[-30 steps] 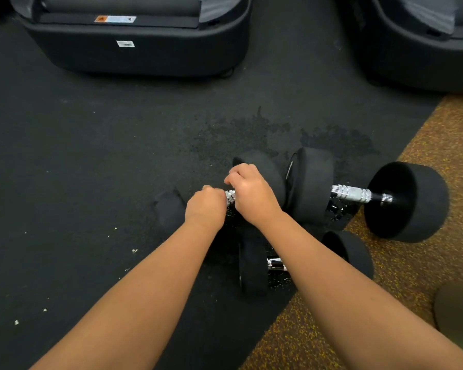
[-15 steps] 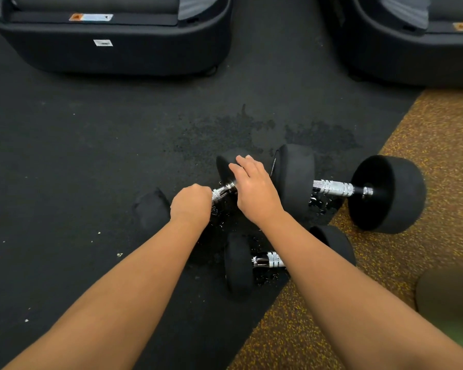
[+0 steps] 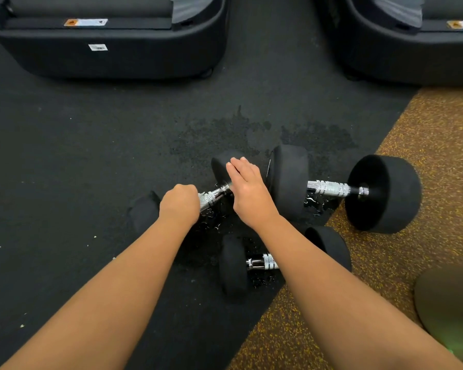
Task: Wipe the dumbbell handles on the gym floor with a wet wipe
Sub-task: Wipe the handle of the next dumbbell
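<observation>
Three black dumbbells with knurled chrome handles lie on the gym floor. My left hand (image 3: 181, 202) grips the chrome handle (image 3: 214, 196) of the left dumbbell; its near head (image 3: 143, 213) shows beside my wrist. My right hand (image 3: 247, 192) lies with straight fingers on that dumbbell's far head (image 3: 222, 162). No wet wipe shows; if one is inside my left fist, it is hidden. A bigger dumbbell (image 3: 329, 188) lies to the right. A small one (image 3: 234, 265) lies under my right forearm.
Wet patches (image 3: 225, 132) darken the black rubber mat beyond the dumbbells. Two black machine bases stand at the back, one at the left (image 3: 112, 57), another at the right (image 3: 412, 57). Brown speckled flooring (image 3: 425, 145) fills the right side. A blurred olive shape (image 3: 449, 305) sits at the lower right.
My right hand has let go of the handle, straightened its fingers and moved up onto the dumbbell head. More chrome handle now shows between my hands. My left hand keeps its grip.
</observation>
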Tool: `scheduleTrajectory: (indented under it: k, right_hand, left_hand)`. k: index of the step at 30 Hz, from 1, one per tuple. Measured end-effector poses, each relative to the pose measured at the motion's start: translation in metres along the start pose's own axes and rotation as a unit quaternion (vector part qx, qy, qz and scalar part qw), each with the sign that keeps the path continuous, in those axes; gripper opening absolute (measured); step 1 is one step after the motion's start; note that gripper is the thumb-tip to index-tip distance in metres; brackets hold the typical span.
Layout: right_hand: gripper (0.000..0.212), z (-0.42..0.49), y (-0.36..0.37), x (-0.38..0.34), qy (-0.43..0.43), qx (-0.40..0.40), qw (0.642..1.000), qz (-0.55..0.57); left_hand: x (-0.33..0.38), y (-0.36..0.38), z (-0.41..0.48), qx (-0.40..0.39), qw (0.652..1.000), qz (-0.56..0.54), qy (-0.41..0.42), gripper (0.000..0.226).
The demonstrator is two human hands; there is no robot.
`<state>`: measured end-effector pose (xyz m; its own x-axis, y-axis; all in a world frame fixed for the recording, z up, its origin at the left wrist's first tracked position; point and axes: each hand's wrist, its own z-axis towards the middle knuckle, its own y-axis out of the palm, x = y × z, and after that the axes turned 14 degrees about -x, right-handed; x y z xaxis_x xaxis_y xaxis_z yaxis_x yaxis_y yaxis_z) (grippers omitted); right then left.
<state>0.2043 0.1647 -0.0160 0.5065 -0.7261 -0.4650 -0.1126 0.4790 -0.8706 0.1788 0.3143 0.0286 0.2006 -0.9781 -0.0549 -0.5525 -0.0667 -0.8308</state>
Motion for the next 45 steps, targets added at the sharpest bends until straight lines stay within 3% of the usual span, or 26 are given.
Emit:
scheduleTrajectory:
  k: [5,11,16,22,27,31,38,45]
  right_hand:
    - [0.049,0.001,0.000,0.000,-0.015,0.013,1.000,0.013]
    - [0.051,0.003,0.004,0.002,-0.008,0.009,1.000,0.027]
    - [0.045,0.004,0.002,0.003,-0.009,0.015,1.000,0.021]
    - [0.038,0.010,-0.010,0.005,-0.021,0.015,0.999,-0.025]
    - [0.045,0.006,-0.003,0.010,-0.009,-0.006,1.000,-0.014]
    - [0.047,0.006,0.001,0.011,-0.003,-0.018,0.999,-0.033]
    - [0.050,0.004,0.003,0.010,0.026,-0.033,0.999,-0.010]
    - [0.049,0.004,0.002,0.013,0.021,-0.036,0.999,-0.001]
  left_hand:
    - [0.000,-0.004,0.014,-0.043,0.995,-0.079,-0.038,0.022]
    - [0.004,-0.001,0.031,-0.038,0.987,-0.159,-0.008,0.023]
    - [0.003,0.005,0.027,-0.017,0.993,-0.113,0.015,0.022]
    - [0.003,0.000,0.018,-0.022,0.999,-0.034,-0.017,0.021]
    - [0.002,-0.007,0.023,-0.077,0.994,-0.075,-0.027,0.009]
    - [0.008,-0.011,0.031,-0.093,0.987,-0.128,-0.003,0.022]
    - [0.023,-0.009,0.037,-0.062,0.965,-0.240,0.088,0.026]
    - [0.012,0.001,0.039,-0.016,0.976,-0.199,0.087,0.030]
